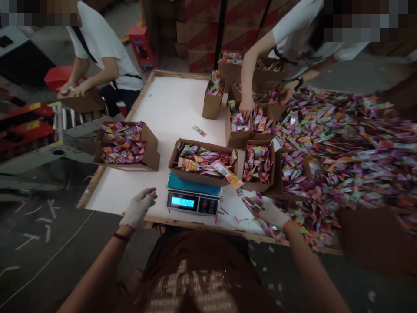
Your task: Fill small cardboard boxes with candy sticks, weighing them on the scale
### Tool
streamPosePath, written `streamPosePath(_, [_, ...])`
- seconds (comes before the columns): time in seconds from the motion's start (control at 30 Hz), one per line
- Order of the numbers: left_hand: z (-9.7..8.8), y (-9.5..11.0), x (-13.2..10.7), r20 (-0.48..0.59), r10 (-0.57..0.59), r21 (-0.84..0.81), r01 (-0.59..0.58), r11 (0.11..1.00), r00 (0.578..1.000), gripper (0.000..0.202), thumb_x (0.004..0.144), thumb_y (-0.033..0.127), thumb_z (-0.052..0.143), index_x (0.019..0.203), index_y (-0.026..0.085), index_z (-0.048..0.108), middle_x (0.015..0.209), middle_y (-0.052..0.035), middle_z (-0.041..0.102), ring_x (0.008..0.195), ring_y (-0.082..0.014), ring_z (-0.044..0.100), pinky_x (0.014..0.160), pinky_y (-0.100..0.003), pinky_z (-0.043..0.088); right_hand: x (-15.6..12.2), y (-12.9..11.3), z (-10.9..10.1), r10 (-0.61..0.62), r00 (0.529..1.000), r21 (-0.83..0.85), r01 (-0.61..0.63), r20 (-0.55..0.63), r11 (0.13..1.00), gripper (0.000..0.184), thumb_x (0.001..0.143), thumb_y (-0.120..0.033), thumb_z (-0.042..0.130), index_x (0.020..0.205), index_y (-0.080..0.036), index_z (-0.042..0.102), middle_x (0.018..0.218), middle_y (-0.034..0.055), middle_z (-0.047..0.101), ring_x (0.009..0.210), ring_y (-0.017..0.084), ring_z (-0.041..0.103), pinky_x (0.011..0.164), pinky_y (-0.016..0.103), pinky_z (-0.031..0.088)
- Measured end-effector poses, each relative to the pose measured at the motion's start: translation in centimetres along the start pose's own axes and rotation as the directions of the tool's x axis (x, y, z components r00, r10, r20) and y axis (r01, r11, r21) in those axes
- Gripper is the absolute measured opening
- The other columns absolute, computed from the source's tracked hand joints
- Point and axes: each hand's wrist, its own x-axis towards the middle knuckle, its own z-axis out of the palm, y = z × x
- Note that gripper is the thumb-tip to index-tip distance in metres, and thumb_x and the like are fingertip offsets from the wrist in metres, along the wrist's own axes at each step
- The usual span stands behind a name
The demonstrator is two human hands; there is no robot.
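Observation:
My left hand [138,209], in a white glove with bare fingertips, hovers left of the digital scale [193,203]. Its fingers are loosely bent, and nothing shows in them. On the scale's teal platform [193,184] rests an open cardboard box [200,174] heaped with small colourful snack packets [198,157]. One longer orange-and-pink packet [228,173] lies across the box's right front rim. The scale's display is lit blue. My gloved right hand [273,213] is among loose packets [252,204] at the table's near edge; its fingers are smeared and partly hidden, so their grip is unclear.
Packet-filled boxes stand left [151,150], right [259,184] and behind [211,106]. A large packet pile [355,152] covers the right side. One co-worker's hand [246,106] reaches into a box; another person handles a box [83,102] by the rollers. Wooden edging [85,191] rims the white table.

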Motion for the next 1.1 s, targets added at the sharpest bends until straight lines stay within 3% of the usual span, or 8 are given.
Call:
streamPosePath(0.17, [0.4,1.0,0.3,0.009,0.046,-0.023,-0.046,0.999,0.999,0.073,0.044,0.058,0.089,0.100,0.015,0.073,0.094,-0.0104,0.074,0.098,-0.0288,0.072,0.084,-0.039,0.058,-5.6,-4.8,-11.3,-0.437,0.898,0.380,0.423,-0.055,0.823,0.024,0.074,-0.037,0.066,0.093,-0.025,0.076,0.067,0.0013,0.071,0.079,0.026,0.072,0.076,0.034,0.060])
streamPosePath(0.27, [1.3,1.7,0.0,0.043,0.067,-0.042,-0.065,0.997,0.997,0.077,0.044,0.060,0.089,0.103,0.013,0.073,0.095,-0.0112,0.074,0.097,-0.0283,0.072,0.083,-0.038,0.058,-5.5,-12.1,-15.1,-0.474,0.881,0.187,0.462,0.019,0.867,0.023,0.075,-0.034,0.065,0.091,-0.021,0.076,0.062,0.0015,0.071,0.062,0.021,0.069,0.061,0.029,0.055])
streamPosePath(0.43, [1.7,2.1,-0.6,0.062,0.082,-0.026,-0.081,0.996,0.995,0.077,0.045,0.062,0.088,0.102,0.013,0.074,0.094,-0.0122,0.075,0.098,-0.0301,0.072,0.082,-0.038,0.058,0.6,-24.4,-14.5,-0.482,0.866,-0.286,0.499,0.132,0.818,0.034,0.071,-0.024,0.065,0.098,-0.007,0.078,0.098,0.0233,0.080,0.093,0.032,0.077,0.075,0.034,0.057])
streamPosePath(0.6, [0.3,0.9,-1.1,0.006,0.017,-0.055,-0.016,0.998,1.000,0.076,0.039,0.058,0.090,0.100,0.014,0.072,0.088,-0.0111,0.074,0.096,-0.0298,0.072,0.081,-0.037,0.058,3.5,-28.6,-12.1,-0.503,0.844,-0.400,0.533,0.188,0.745,0.056,0.071,-0.028,0.073,0.120,-0.003,0.073,0.119,0.0280,0.076,0.103,0.035,0.076,0.079,0.036,0.058])
streamPosePath(0.73, [-0.4,-0.9,-1.0,-0.018,0.000,-0.040,-0.001,0.999,1.000,0.077,0.039,0.061,0.089,0.099,0.015,0.073,0.087,-0.0114,0.073,0.096,-0.0309,0.072,0.079,-0.038,0.058,1.5,-25.9,-14.0,-0.563,0.813,-0.316,0.578,0.146,0.753,0.060,0.071,-0.030,0.075,0.129,-0.014,0.070,0.120,0.0167,0.078,0.097,0.027,0.074,0.076,0.030,0.057])
streamPosePath(0.87, [-0.2,-1.3,-0.9,-0.005,-0.018,-0.032,0.018,0.999,1.000,0.080,0.039,0.066,0.089,0.098,0.015,0.073,0.092,-0.0128,0.074,0.096,-0.0309,0.072,0.079,-0.038,0.059,-1.8,-18.2,-14.8,-0.610,0.743,0.122,0.657,-0.277,0.744,0.048,0.083,-0.036,0.067,0.127,-0.018,0.067,0.109,0.0085,0.076,0.091,0.019,0.070,0.079,0.028,0.057])
streamPosePath(1.0, [0.3,0.9,-1.1,-0.027,0.036,-0.068,-0.037,0.997,0.999,0.079,0.039,0.066,0.089,0.097,0.015,0.072,0.100,-0.0125,0.074,0.092,-0.0275,0.071,0.081,-0.039,0.059,-2.2,-6.8,-9.9,-0.256,0.956,0.426,0.292,-0.140,0.856,0.040,0.097,-0.054,0.052,0.097,-0.018,0.068,0.082,0.0049,0.070,0.063,0.015,0.063,0.057,0.027,0.053])
streamPosePath(1.1, [0.5,3.2,-0.8,-0.066,0.110,-0.080,-0.115,0.990,0.992,0.075,0.043,0.065,0.088,0.097,0.015,0.071,0.099,-0.0106,0.072,0.090,-0.0251,0.070,0.083,-0.039,0.058,-0.9,-0.5,-3.6,-0.012,1.000,0.261,0.005,0.024,0.965,0.038,0.103,-0.050,0.053,0.100,-0.016,0.071,0.086,0.0067,0.071,0.072,0.019,0.068,0.064,0.032,0.059])
